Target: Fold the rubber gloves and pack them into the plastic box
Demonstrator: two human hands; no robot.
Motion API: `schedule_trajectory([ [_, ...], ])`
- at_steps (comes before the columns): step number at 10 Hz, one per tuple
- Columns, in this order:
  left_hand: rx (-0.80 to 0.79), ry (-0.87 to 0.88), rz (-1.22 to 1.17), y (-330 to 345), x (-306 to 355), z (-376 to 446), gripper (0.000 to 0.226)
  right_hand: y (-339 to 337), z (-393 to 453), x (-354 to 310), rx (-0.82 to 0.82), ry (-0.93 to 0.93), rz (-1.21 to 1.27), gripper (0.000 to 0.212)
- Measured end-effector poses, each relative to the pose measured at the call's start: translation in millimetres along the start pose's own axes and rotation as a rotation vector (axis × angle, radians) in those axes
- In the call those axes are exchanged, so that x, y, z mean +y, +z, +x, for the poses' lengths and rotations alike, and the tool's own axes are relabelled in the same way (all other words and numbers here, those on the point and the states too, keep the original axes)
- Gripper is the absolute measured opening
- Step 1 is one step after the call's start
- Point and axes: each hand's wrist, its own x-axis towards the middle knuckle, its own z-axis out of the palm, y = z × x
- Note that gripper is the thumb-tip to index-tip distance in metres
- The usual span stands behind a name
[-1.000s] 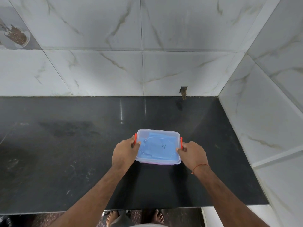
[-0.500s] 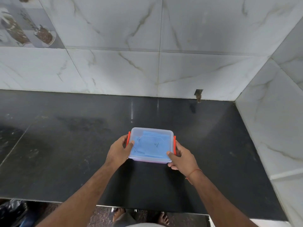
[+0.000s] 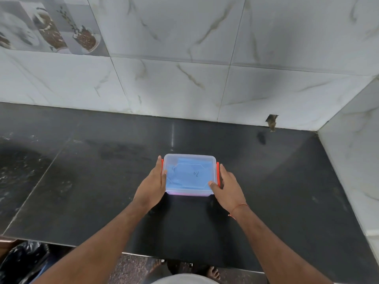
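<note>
A clear plastic box [image 3: 189,174] with its lid on and orange side clips rests on the black counter. Blue rubber gloves [image 3: 184,177] show through the lid, folded flat inside. My left hand [image 3: 151,184] presses flat against the box's left side, thumb on the lid edge. Against the right side lies my right hand [image 3: 227,186], its thumb on the near right corner of the lid.
The black stone counter [image 3: 102,181] runs left and ends at a white tiled wall [image 3: 352,150] on the right. A tiled back wall [image 3: 184,78] stands behind. A black bag [image 3: 22,261] lies below the counter's front edge at lower left.
The view has swung left. My hands have shifted from gripping the orange clips to lying flatter along the box's sides. The box stays on the counter.
</note>
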Motion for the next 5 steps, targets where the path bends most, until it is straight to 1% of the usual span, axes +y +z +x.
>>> schedule_trajectory([
  [1,0.000,0.060,0.067,0,-7,6,0.069,8,-2,7,0.074,-0.083,-0.122,0.077],
  [2,0.012,0.058,0.103,-1,-10,12,0.067,16,-7,15,0.109,-0.180,-0.178,0.067],
  [3,0.005,0.072,0.127,2,-14,15,0.065,25,-12,21,0.128,-0.194,-0.275,0.062],
  [4,-0.022,0.088,0.090,-7,-11,17,0.065,25,-14,12,0.181,-0.167,-0.333,0.061],
  [5,0.008,0.128,0.154,-6,-14,13,0.066,29,-20,16,0.231,-0.192,-0.380,0.062],
])
